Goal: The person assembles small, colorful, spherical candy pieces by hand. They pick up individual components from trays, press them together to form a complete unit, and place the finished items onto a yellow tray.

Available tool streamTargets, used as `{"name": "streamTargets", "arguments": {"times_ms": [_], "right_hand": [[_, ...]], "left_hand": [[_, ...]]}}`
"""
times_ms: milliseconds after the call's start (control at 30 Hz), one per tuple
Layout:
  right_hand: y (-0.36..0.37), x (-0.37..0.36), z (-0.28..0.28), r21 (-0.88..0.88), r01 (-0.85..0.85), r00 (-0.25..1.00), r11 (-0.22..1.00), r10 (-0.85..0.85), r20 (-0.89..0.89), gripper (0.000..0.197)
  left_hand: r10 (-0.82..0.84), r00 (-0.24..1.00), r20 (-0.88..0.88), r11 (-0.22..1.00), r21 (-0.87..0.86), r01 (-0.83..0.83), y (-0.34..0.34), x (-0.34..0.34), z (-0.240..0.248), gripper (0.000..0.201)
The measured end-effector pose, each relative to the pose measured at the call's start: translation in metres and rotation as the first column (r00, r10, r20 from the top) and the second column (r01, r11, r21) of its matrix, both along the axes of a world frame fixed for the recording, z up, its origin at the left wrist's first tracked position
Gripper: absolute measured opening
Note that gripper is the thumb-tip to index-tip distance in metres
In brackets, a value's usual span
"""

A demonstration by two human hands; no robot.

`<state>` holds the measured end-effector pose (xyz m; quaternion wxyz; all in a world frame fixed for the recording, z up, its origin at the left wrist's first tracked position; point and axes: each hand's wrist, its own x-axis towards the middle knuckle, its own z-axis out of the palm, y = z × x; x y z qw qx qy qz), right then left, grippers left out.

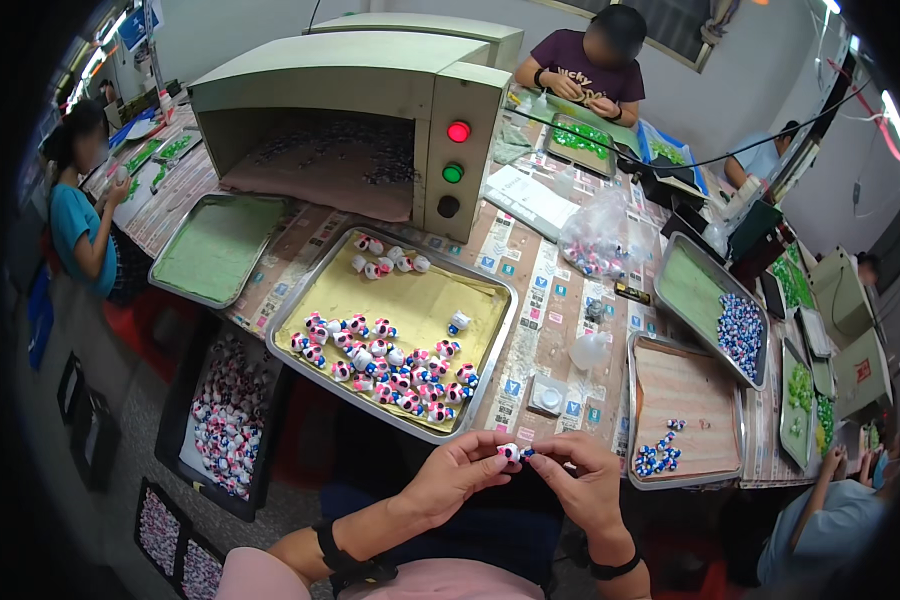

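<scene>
Just off the near edge of the worktop [510,405], left hand [458,472] and right hand [585,480] pinch a figure [511,453] above the lap [475,530], where it could fall if their fingertip grip slipped.

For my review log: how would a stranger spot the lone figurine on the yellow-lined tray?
Find the big cream box-shaped metal oven. Before it lies a rectangular silver tray lined yellow. Near its right side, one small white-and-blue figurine sits alone, apart from the multicoloured figurine pile.

Pink top [450,582], black wristbands [615,570], dark lower garment [470,530].
</scene>
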<state>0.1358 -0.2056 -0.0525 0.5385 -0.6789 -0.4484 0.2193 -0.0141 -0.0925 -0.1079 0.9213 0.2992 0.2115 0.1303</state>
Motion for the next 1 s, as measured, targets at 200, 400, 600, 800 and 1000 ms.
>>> {"name": "streamTargets", "arguments": {"times_ms": [200, 400, 600, 800, 1000], "right_hand": [[-0.005, -0.001, -0.012, -0.019, 0.045, 0.988, 0.999, -0.048, -0.150, 0.016], [-0.006, -0.002, -0.015, -0.019, 0.009, 0.984, 1.000, -0.012, -0.179, 0.015], [-0.009, -0.005, -0.017, -0.003, -0.015, 0.986, 1.000, 0.014, -0.163, 0.016], [-0.007, -0.004, -0.020, 0.000, -0.071, 0.990, 0.997, 0.070, -0.119, 0.018], [0.000, -0.008, -0.016, 0.040, -0.105, 0.982, 0.994, 0.110, -0.154, 0.018]], "left_hand": [[-0.025, 1.000, 0.006, 1.000, 0.002, 0.025, -0.001, 0.002, 0.005, 0.030], [-0.016, 0.999, 0.035, 0.999, 0.030, 0.015, -0.004, 0.000, 0.005, 0.029], [-0.005, 0.999, 0.035, 0.995, 0.100, 0.001, -0.003, -0.002, 0.004, 0.028], [0.025, 1.000, 0.008, 0.985, 0.169, -0.026, -0.003, -0.007, 0.001, 0.027], [-0.020, 1.000, 0.016, 0.950, 0.313, 0.014, 0.016, -0.013, 0.019, 0.028]]}}
